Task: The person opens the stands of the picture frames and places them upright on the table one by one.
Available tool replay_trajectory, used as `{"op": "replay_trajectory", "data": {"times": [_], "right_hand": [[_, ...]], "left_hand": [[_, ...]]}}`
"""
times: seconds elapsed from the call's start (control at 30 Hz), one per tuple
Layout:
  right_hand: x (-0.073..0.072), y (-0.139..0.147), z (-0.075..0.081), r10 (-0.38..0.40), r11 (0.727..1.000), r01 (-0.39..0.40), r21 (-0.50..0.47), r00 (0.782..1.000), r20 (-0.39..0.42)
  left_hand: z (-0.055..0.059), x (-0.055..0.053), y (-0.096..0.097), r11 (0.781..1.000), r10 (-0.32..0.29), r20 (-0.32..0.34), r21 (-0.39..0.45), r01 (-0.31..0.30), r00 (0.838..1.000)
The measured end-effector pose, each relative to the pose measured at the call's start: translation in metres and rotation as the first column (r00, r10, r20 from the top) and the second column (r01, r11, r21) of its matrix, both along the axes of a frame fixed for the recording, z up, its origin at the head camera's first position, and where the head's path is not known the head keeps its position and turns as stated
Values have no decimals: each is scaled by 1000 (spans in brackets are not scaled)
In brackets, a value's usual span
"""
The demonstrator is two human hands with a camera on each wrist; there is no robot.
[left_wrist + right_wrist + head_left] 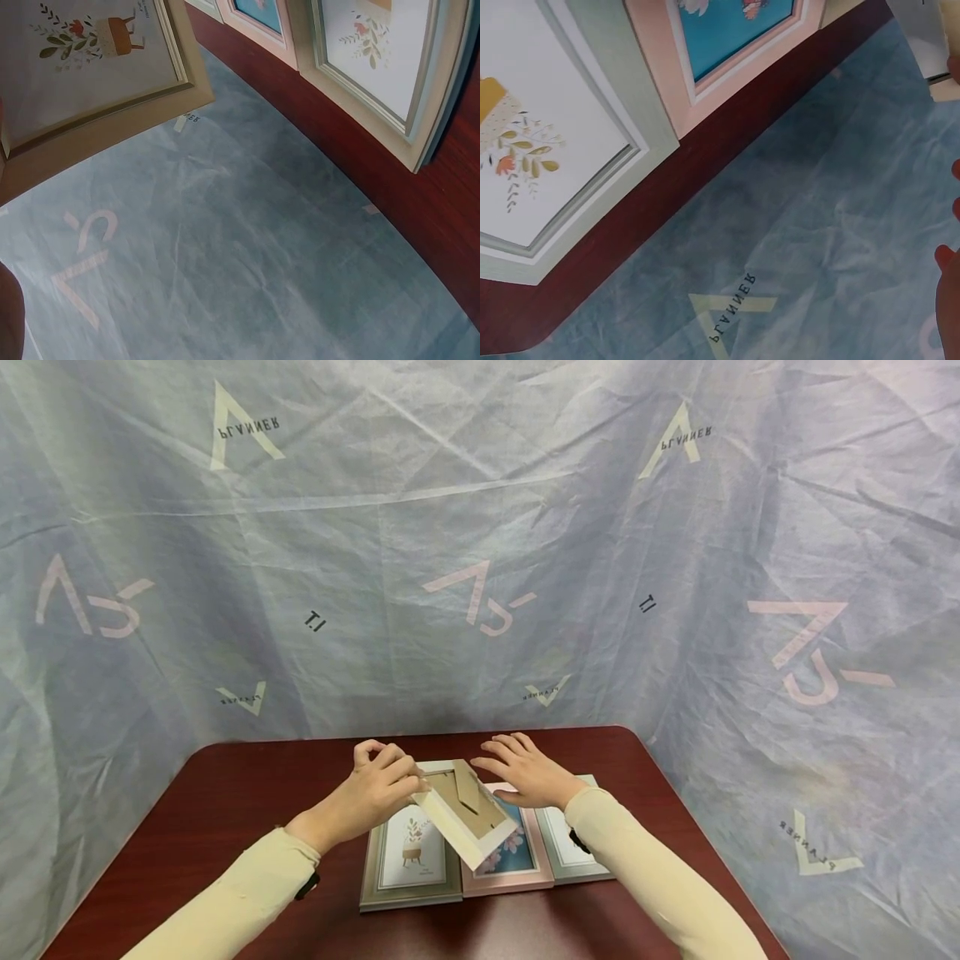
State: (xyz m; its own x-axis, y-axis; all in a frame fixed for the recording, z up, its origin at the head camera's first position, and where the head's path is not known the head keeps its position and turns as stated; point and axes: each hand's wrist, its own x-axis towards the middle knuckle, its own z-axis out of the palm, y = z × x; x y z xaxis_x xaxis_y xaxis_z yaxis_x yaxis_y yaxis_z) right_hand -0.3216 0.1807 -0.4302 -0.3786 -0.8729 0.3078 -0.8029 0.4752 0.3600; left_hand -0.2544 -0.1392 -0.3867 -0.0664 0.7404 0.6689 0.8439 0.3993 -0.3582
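My left hand [384, 783] grips a cream picture frame [450, 835] by its left edge, tilted above the other frames. Its brown back and stand leg [467, 785] face me, while the left wrist view shows its front with a plant print [79, 45]. To the right, my right hand [528, 772] hovers with fingers extended, close to the held frame and holding nothing. Below lie a beige frame [375, 868] with a potted-plant print, a pink frame [543, 868] with a blue flower picture, and a pale green frame [596, 872] partly hidden by the right wrist.
The three frames lie side by side on a dark red table [255, 793] with rounded far corners. Behind and around it hangs a wrinkled grey-blue sheet [390, 577] printed with letters.
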Motion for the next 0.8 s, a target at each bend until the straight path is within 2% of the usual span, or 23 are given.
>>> {"op": "replay_trajectory", "data": {"times": [0.23, 0.6, 0.8], "right_hand": [[-2, -10, 2, -24, 999, 24, 21, 999, 22], [-3, -19, 3, 23, 999, -23, 27, 1000, -8], [-2, -19, 3, 15, 999, -16, 32, 1000, 5]], "left_hand": [[0, 1, 4, 1000, -10, 5, -5, 10, 1000], [-2, 3, 7, 1000, -13, 5, -20, 13, 1000], [-1, 3, 8, 1000, -1, 0, -30, 1, 1000]]}}
